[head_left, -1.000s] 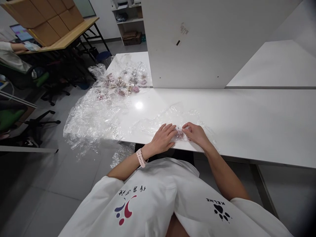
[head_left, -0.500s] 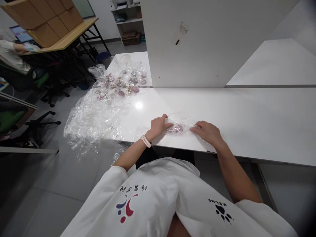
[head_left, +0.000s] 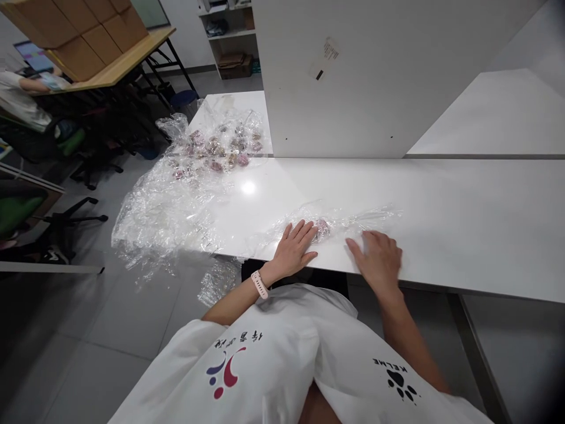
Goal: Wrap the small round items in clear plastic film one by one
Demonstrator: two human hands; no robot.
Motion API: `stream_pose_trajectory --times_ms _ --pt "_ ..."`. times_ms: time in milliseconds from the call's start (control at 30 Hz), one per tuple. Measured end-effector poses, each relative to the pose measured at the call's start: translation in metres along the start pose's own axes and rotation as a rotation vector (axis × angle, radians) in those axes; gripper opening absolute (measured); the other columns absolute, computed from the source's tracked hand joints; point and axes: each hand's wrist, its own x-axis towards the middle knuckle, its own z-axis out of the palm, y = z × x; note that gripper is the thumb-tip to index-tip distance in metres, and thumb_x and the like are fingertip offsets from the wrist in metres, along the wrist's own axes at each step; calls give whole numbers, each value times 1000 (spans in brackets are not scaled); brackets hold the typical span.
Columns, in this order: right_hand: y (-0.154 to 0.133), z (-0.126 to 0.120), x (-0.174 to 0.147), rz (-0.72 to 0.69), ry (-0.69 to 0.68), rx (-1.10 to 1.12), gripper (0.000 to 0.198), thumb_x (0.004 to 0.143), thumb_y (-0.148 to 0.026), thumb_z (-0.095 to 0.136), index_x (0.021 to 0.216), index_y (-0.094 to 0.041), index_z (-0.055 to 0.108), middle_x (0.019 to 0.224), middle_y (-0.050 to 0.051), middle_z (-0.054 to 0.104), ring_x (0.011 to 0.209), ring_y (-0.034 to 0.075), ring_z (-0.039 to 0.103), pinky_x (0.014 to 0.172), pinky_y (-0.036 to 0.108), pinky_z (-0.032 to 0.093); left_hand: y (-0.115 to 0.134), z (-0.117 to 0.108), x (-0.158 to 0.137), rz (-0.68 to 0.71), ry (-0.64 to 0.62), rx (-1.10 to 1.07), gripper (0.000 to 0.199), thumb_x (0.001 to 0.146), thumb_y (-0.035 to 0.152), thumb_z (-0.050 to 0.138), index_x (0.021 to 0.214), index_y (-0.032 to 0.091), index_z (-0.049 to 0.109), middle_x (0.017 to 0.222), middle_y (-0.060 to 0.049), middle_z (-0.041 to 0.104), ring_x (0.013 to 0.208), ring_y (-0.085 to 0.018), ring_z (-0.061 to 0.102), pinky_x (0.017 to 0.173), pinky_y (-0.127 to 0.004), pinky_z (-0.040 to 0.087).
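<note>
A small pink item wrapped in clear plastic film lies on the white tabletop in front of me. My left hand rests flat with its fingers stretched out, over the left side of the wrapped item, partly covering it. My right hand is just below the twisted right tail of the film, thumb apart from the fingers, holding nothing that I can see; it is slightly blurred. The film spreads left and right of the pink item.
A big heap of clear plastic film hangs over the table's left end, with several wrapped pink and brown items by it. A white upright panel stands behind. At far left are cardboard boxes and a person's arm.
Both hands have let go of the film's ends. My left hand has flattened over the wrapped item; my right hand has moved down, and the film's right tail now lies stretched out.
</note>
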Motion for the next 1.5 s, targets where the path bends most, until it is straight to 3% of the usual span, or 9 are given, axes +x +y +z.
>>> stream_pose_trajectory --times_ms 133,267,467,633,800,933,1133,1400,1500 --pt "-36 40 36 37 -46 381 41 90 -54 51 104 -18 61 119 16 65 110 30 57 96 50 43 -3 -5 1 8 7 -36 68 99 47 43 157 22 19 161 -11 31 153 -27 19 123 -52 17" --pt "-64 48 36 -23 -123 716 34 93 -47 49 113 -20 55 115 11 67 102 22 64 91 41 51 -6 -7 -3 -9 27 -88 65 99 45 44 156 21 21 159 -14 35 152 -27 21 122 -53 22" --pt "-69 38 20 -472 -13 307 27 96 -17 41 106 -25 65 138 3 60 138 25 45 115 52 30 10 -11 -16 -64 118 -113 50 97 34 48 145 21 41 149 -14 48 143 -29 39 116 -55 32" --pt "-52 40 27 -580 -129 278 35 97 -13 36 112 -23 66 135 3 62 132 23 49 108 45 42 22 -17 -66 -368 346 -72 16 95 26 51 101 23 65 103 -10 68 101 -27 62 88 -47 51" --pt "-47 38 28 -592 -190 392 31 97 -22 42 118 -23 64 134 5 61 130 24 49 109 47 44 5 -20 -77 -610 417 26 58 89 34 59 141 17 42 142 -21 51 133 -41 44 105 -65 36" --pt "-46 38 27 -610 -198 381 30 97 -22 43 120 -21 62 136 6 59 129 26 48 109 48 44 5 -22 -26 -339 320 -191 77 90 26 50 155 14 10 159 -22 28 149 -33 25 116 -57 33" --pt "-36 33 11 -646 -202 384 26 95 -25 50 118 -19 61 126 13 61 131 30 45 104 52 48 0 -13 23 152 15 -35 63 87 9 46 147 13 28 154 -20 38 151 -32 23 121 -57 25" --pt "-29 18 1 -604 -210 424 58 96 -32 52 150 -25 33 159 15 27 133 29 46 102 49 49 -25 -11 27 206 50 25 24 100 16 38 114 16 57 121 -15 63 116 -25 59 96 -44 52" --pt "-33 25 22 -612 -195 366 52 98 -34 48 148 -25 40 153 14 38 120 29 54 97 49 50 -27 -29 51 148 -58 -22 22 99 16 40 105 16 60 107 -11 67 101 -22 61 86 -37 50"
